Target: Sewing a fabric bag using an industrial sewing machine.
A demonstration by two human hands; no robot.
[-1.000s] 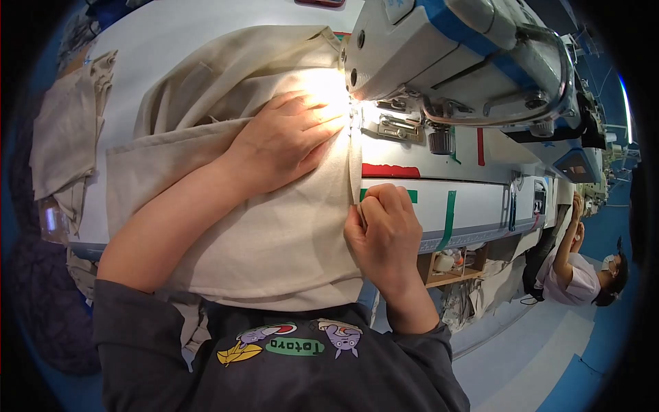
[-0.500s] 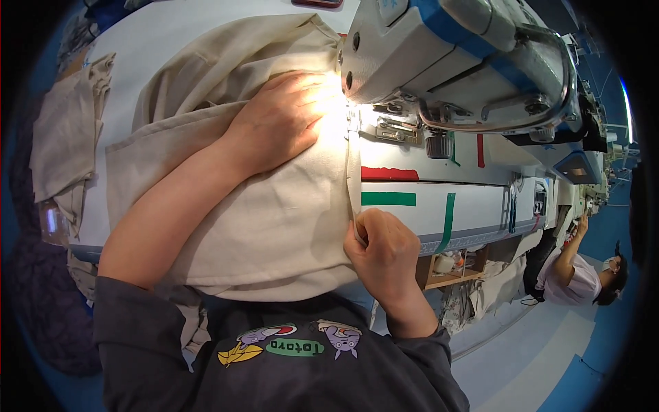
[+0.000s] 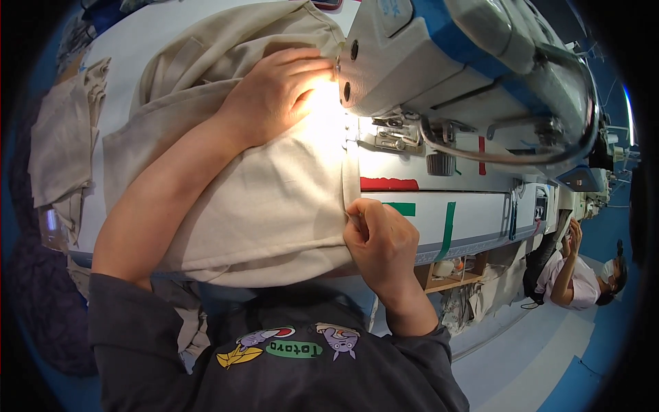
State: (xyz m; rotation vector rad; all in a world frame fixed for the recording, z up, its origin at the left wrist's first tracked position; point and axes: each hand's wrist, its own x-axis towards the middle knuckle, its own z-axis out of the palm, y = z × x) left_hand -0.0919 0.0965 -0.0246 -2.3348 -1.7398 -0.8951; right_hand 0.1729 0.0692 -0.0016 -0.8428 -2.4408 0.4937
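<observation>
A large piece of beige fabric is spread over the white sewing table, its right edge running under the needle area of a white and blue sewing machine. My left hand lies on the fabric just left of the needle, fingers stretched toward the machine; the lamp glare washes out their tips. Nearer to me, my right hand is closed in a pinch on the folded edge of the same fabric. The metal presser parts stand to the right of the bright spot, and the needle itself is lost in the glare.
Folded beige pieces hang at the table's left end. Red tape and green tape mark the table. Below its edge is a wooden shelf box. Another person sits at the far right.
The fabric has shifted slightly away from me along the machine. My left hand has moved up with it, and my right hand slightly up, still pinching the edge.
</observation>
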